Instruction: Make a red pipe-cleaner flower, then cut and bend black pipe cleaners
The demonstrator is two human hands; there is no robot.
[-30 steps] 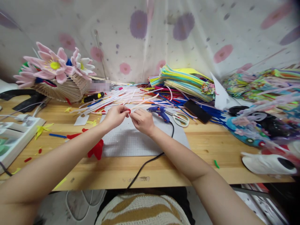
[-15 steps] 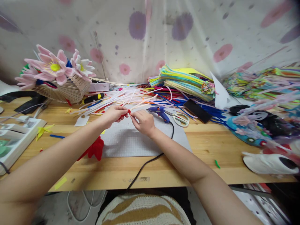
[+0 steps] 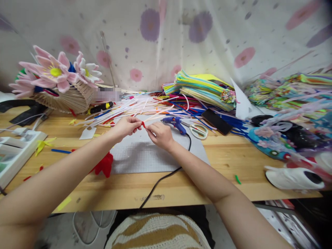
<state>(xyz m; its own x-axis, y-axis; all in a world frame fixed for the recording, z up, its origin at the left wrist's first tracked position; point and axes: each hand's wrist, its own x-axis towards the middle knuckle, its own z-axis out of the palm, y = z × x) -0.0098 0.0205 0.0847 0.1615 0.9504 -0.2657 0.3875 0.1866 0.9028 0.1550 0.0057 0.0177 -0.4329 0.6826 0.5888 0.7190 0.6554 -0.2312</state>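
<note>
Wooden table (image 3: 223,155), bearing a grey gridded mat (image 3: 135,160); patterned sheeting (image 3: 119,38) hangs behind. A small red piece (image 3: 143,124) is located above the mat's far part, between the two hands. The left hand (image 3: 128,127) pinches it at the fingertips; the right hand (image 3: 159,134) grips its other end between thumb and finger. Glue gun (image 3: 175,121) noted just beyond the right hand, scissors (image 3: 199,132) beside it. A red fuzzy item (image 3: 105,165) lies partly behind the left forearm.

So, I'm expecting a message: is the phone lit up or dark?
Dark: the upward face of the phone shows plain black, with no glow. Whether it is switched off, I cannot tell.
</note>
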